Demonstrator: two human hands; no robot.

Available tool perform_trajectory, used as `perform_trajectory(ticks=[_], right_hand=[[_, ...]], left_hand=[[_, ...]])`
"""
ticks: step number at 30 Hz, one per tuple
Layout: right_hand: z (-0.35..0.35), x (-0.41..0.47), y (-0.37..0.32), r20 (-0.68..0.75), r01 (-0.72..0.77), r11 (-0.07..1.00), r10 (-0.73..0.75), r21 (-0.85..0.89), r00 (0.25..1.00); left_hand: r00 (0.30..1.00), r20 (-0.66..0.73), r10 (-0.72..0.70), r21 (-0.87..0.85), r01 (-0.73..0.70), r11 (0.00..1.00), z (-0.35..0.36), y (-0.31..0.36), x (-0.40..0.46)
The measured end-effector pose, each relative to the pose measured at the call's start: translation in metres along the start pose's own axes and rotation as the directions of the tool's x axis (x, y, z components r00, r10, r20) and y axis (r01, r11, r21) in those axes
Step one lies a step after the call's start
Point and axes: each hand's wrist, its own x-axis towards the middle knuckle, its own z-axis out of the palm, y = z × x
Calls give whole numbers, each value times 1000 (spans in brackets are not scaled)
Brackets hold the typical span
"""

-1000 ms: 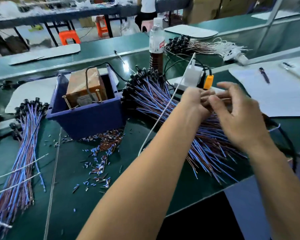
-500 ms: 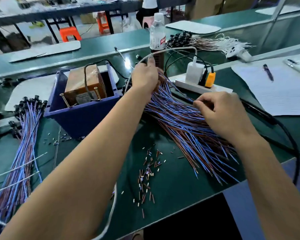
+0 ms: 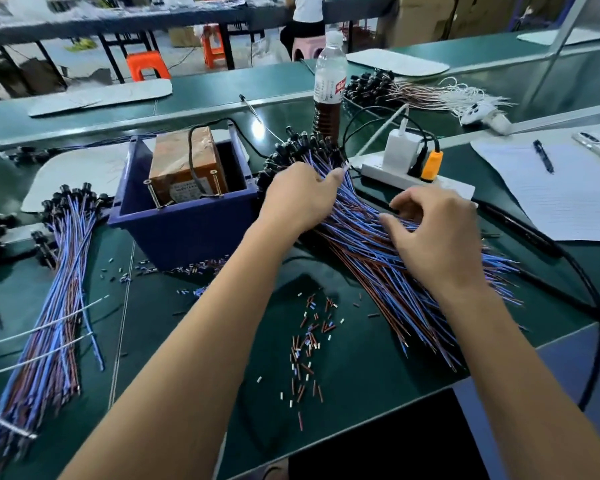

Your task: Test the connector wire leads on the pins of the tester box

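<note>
Both hands in the untested wire-lead pile [image 3: 388,258] near the table's right front edge: left hand [image 3: 302,199] pinching strands, right hand [image 3: 437,237] fingers loosely curled, no lead separated. Tester box [image 3: 187,168] sits in the blue bin [image 3: 187,230], pins untouched. Left-edge bundle [image 3: 56,299] presumably finished; most remains.

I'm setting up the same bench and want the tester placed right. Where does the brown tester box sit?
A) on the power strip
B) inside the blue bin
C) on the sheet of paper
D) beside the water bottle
B: the tester box stands inside the blue bin, its two pins at the front.
</note>
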Motion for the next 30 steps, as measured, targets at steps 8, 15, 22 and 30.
perform_trajectory(ticks=[8,15,22,30], right_hand=[[39,-31,-97,-27,415,876,-422,246,906],[96,-64,-200,406,506,744,-665,436,627],[173,-64,-274,657,387,854,-516,347,550],[194,-54,-272,788,182,943,-334,280,518]], left_hand=[[760,599,252,-463,72,884,-90,-87,-85],[941,72,-331,-842,235,485,-160,-197,-98],[729,-528,-435,197,604,773,-143,-251,-92],[690,-589,-420,216,636,741,-134,-258,-82]])
